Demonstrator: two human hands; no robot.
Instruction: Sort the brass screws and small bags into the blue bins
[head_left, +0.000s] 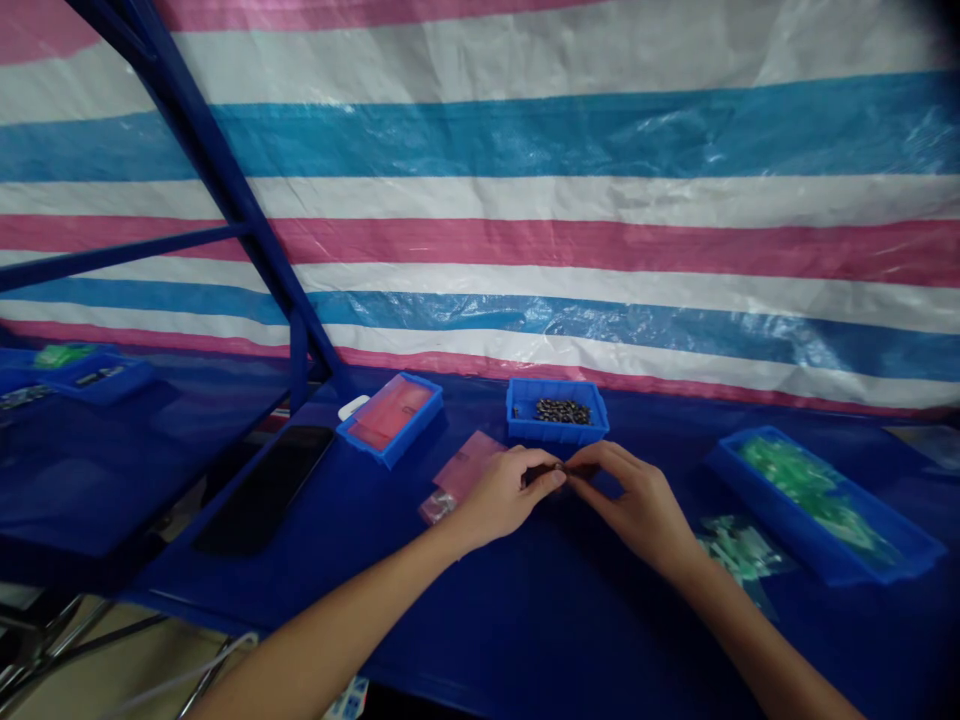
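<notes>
Entry: your left hand point(501, 495) and right hand point(634, 500), raised above the blue-covered worktop point(525, 620). The fingers of both hands are closed from either side on a small dark piece point(560, 468), mostly hidden and too small to identify. It sits just in front of a small blue plastic bin point(556, 432). The bin holds a heap of dark, glossy parts point(561, 411), so plenty appears left. By your left hand: a translucent pink bag point(461, 470) and a crumpled clear bag point(437, 507). Further left: a shallow blue tray point(371, 443) with pink film inside, and a smooth black phone point(262, 490). To your right: a long blue tray point(817, 550) of green packets point(806, 490), with loose green packets point(739, 548) beside it.
</notes>
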